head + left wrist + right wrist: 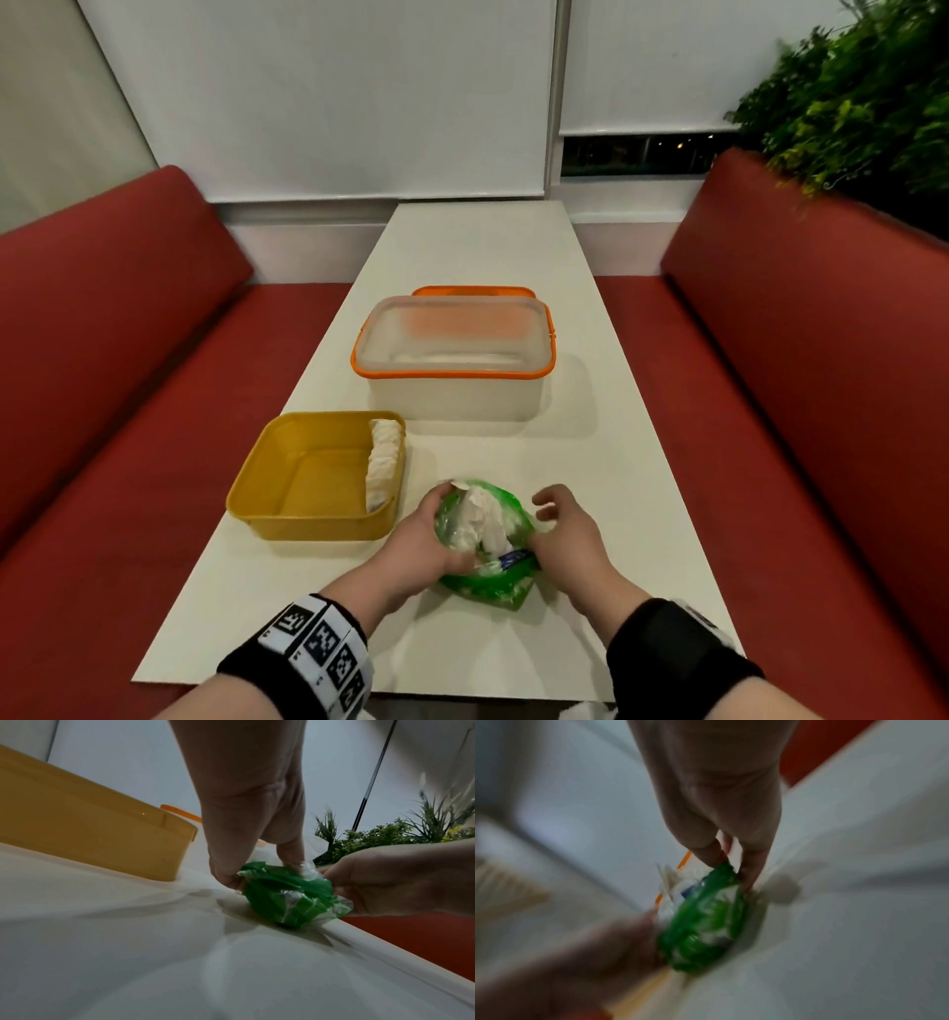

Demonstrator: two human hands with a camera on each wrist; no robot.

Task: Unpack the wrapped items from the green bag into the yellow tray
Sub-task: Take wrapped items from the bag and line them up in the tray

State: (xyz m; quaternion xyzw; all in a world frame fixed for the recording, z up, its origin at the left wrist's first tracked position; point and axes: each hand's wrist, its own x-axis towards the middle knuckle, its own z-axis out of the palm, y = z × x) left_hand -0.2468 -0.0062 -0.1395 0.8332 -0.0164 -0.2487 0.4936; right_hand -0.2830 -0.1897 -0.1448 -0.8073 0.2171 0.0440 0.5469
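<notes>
Evidently to free the next wrapped item [480,514], the left hand [418,539] grips the green bag [488,583] on the bench [482,246] while the right hand [567,534] pinches its rim open, beside the yellow tray [308,521] already holding one bundle [382,465].

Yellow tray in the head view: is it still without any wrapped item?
No, one white wrapped item already lies along the right wall of the yellow tray.

Left route: I see bare bench [246,591] before the yellow tray [267,493].
Ahead: I find the lidded clear container [452,360] blocking.
Tray interior: I see a wrapped item [382,462] along its right wall.
</notes>
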